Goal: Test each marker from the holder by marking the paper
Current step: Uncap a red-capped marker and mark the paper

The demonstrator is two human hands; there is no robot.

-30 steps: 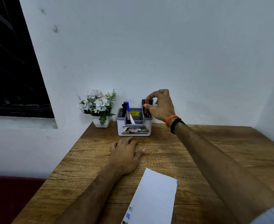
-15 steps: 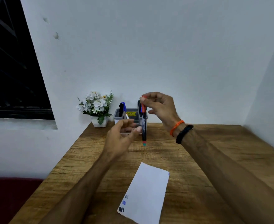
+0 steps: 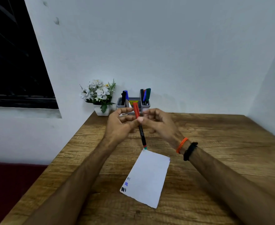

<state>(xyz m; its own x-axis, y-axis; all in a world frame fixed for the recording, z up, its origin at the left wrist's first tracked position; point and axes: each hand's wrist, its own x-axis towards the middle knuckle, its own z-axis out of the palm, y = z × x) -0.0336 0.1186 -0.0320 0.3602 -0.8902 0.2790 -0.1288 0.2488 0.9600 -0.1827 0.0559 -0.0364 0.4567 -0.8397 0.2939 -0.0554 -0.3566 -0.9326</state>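
two hands meet above the wooden table in the head view, both on one red-capped marker. the left hand has its fingers curled in toward the marker's upper part, its fingertips at the barrel just under the red cap. the right hand pinches the marker at the same spot with its thumb against the barrel and the other fingers bent behind it. how tightly either hand grips cannot be judged. the marker is close to upright, tilted a little, red cap at the top and a dark barrel running down to a small red and green end that hangs just above the far corner of the paper.

the paper lies flat on the table near the person, turned at an angle, with three small test marks near its near left corner: two dark ones and a blue one between them.

behind the hands, against the white wall, stands the grey holder, partly hidden by the fingers. its left compartment has a black and a blue marker, its right compartment has several more, one with a green cap. a small white pot of white flowers sits just left of the holder. the right wrist wears an orange band and a black band side by side.
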